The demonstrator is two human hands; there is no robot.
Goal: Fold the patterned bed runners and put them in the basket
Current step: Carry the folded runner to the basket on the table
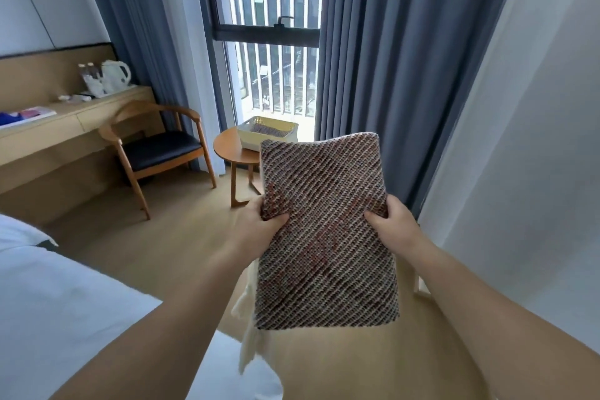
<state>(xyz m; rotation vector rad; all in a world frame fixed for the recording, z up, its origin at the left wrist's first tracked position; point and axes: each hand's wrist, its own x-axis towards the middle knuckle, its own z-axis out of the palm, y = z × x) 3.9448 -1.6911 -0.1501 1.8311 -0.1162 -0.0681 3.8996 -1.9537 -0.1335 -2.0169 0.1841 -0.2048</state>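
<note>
A folded bed runner [324, 237] with a brown, red and cream diagonal weave is held up in the air in front of me, a cream fringe hanging from its lower left. My left hand [259, 224] grips its left edge and my right hand [393, 224] grips its right edge. Beyond it a cream plastic basket [250, 133] stands on a small round wooden table [227, 146] by the window. Another patterned cloth lies inside the basket. The folded runner hides the basket's right front corner.
A white bed [48, 286] fills the lower left. A wooden chair [156, 146] with a dark seat stands by a long wooden desk [65, 120] carrying a kettle and bottles. Grey-blue curtains [406, 75] frame the window. Wooden floor [162, 221] lies between bed and table.
</note>
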